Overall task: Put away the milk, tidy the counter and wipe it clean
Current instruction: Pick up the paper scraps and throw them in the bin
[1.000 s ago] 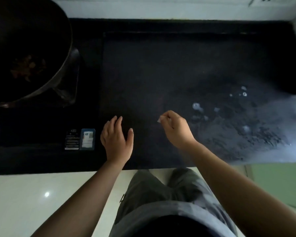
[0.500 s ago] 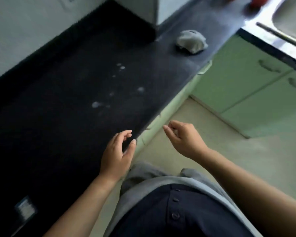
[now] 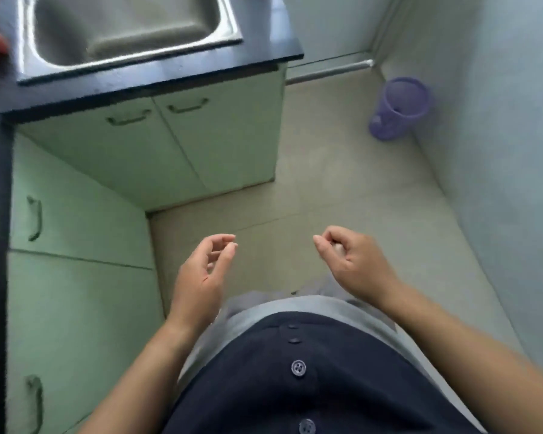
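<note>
My view has swung off the spill to the floor [image 3: 342, 183] and sink [image 3: 231, 23], so I judge wiping not yet begun. The counter [image 3: 157, 76] is a dark band up-left, well apart from both hands; no milk shows. My left hand [image 3: 201, 277] hangs loosely curled, empty; whether my right hand [image 3: 355, 264] pinches anything, I cannot tell.

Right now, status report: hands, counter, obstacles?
Left hand open, empty. Right hand curled, contents unclear. Black counter by steel sink; milk unseen. Purple plastic bin on floor, far right.
</note>
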The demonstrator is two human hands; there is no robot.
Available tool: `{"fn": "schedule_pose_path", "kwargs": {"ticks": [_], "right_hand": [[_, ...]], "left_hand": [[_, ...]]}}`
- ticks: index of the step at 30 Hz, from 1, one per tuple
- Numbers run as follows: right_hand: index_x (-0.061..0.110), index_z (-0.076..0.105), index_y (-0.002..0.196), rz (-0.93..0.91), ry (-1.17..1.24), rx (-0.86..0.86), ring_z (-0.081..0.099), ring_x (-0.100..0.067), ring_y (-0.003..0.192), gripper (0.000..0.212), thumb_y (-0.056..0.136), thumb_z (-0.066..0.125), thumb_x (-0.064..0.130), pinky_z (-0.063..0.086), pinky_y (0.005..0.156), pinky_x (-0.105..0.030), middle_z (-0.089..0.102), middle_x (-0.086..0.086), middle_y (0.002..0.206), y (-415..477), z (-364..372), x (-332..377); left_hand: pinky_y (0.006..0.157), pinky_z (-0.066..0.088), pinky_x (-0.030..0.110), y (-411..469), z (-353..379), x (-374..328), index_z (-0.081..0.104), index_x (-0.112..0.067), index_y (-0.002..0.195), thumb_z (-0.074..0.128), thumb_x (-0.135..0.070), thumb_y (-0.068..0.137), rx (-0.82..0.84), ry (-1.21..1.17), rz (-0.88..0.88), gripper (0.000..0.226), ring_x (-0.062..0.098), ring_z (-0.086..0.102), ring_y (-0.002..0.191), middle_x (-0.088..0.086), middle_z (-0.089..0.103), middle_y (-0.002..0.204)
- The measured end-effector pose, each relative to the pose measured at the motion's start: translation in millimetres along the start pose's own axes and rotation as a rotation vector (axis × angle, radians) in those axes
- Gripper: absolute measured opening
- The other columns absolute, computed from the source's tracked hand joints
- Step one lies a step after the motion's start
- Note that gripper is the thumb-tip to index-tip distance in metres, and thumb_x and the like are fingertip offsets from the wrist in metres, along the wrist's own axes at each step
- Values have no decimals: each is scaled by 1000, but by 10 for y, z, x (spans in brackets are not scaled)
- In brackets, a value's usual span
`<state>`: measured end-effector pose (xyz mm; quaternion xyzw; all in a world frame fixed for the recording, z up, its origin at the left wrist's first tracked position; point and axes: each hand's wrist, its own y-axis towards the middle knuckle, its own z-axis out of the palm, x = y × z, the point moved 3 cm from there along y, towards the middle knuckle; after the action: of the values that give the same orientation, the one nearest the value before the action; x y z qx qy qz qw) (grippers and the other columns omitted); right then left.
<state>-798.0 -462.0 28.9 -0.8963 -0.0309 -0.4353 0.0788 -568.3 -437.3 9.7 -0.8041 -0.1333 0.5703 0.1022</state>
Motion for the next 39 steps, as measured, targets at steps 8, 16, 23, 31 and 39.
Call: {"fn": "schedule_pose_path", "kwargs": {"ticks": [8, 16, 23, 31, 39], "right_hand": [[24, 42, 56, 339, 114, -289, 36, -8, 43, 38, 92, 54, 22, 27, 46, -17, 42, 10, 44, 96, -653, -742], [24, 41, 53, 446, 142, -456, 31, -13, 43, 41, 93, 51, 24, 26, 45, -22, 31, 4, 42, 1173, -1254, -945], [23, 45, 55, 500, 167, -635, 30, -11, 41, 39, 94, 49, 24, 24, 44, -21, 31, 3, 43, 2089, -1973, -1146], [11, 52, 60, 662, 202, -623, 30, -10, 42, 36, 93, 50, 25, 25, 44, -22, 34, 5, 40, 2502, -2405, -1708], [8, 52, 62, 643, 176, -639, 39, -7, 43, 35, 93, 50, 23, 28, 45, -17, 47, 18, 42, 3367, -3569, -2501]], "left_hand": [[76, 45, 22, 938, 871, -590, 62, -36, 94, 47, -52, 80, 322, 175, 67, 26, 2, 62, 92, -11, 68, 96], [69, 45, 10, 2348, 1510, -1351, 61, -37, 95, 46, -44, 85, 517, 270, 166, 20, 0, 60, 91, -12, 68, 96], [71, 41, 6, 3519, 2130, -2130, 63, -31, 99, 41, -54, 81, 621, 293, 290, 36, 6, 63, 91, -9, 70, 95], [70, 41, 6, 4205, 2744, -2364, 61, -37, 95, 43, -53, 82, 687, 338, 200, 27, 7, 62, 91, -9, 69, 94], [69, 44, 10, 5050, 3961, -3131, 61, -35, 93, 46, -49, 82, 669, 321, 214, 23, 10, 62, 88, -11, 69, 90]]}}
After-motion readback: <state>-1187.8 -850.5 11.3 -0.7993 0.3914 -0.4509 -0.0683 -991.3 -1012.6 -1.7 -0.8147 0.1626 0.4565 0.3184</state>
